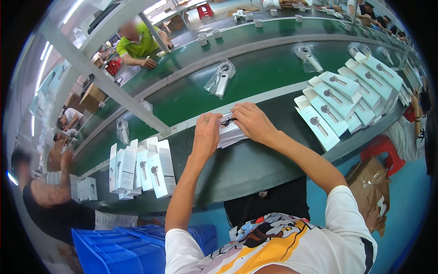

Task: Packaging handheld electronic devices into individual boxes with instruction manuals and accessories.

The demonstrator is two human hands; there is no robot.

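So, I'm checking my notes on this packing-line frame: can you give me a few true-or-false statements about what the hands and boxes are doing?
1. Both hands rest on a small stack of white leaflets at the bench edge. True: the left hand and right hand are both on it.
2. The white cartons to the person's left lie flat. False: they stand upright, flaps open.
3. A bagged device lies on the green conveyor belt beyond the hands. True.
4. The overlapping white boxes to the right are plain. False: each shows a picture of a handled device.
5. The blue crates sit on the bench. False: they are low at the person's left.
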